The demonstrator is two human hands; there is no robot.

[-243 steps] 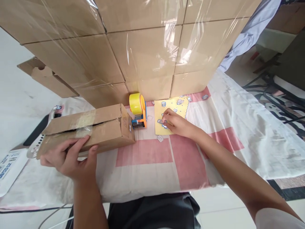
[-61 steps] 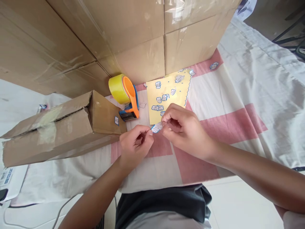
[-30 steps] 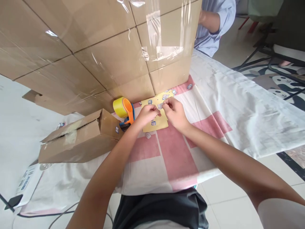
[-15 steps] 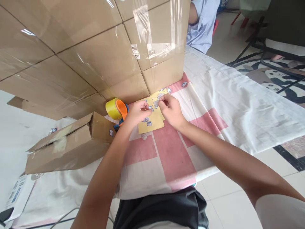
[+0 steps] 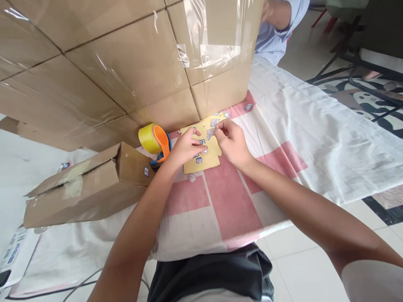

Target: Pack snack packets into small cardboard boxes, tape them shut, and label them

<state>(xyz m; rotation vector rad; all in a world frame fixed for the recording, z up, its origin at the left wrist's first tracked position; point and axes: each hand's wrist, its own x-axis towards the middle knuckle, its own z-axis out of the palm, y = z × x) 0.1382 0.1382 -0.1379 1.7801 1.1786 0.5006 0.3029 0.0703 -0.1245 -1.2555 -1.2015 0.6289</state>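
Observation:
A yellow sheet (image 5: 206,161) printed or stuck with small cartoon animal pictures lies on the pink-and-white cloth, under both hands. My right hand (image 5: 232,140) pinches a small greyish cartoon sticker (image 5: 210,133) between thumb and forefinger, just over the sheet. To its left, my left hand (image 5: 186,147) hovers above the sheet with thumb and fingers apart. Something small and whitish shows at its thumb tip, too small to make out. A loose pale sticker (image 5: 192,178) rests on the cloth by the sheet's near edge.
Large taped cardboard boxes (image 5: 135,71) form a wall behind the sheet. An orange tape dispenser with yellow tape (image 5: 150,139) stands left of my left hand, beside a smaller carton (image 5: 85,188). Another person's sleeve (image 5: 273,44) appears behind the boxes. Another small sticker (image 5: 248,107) lies farther right.
My left hand's fingers have spread apart from a near pinch. My right hand keeps its pinch on the greyish sticker. The view has shifted slightly, and the other person's arm shows more.

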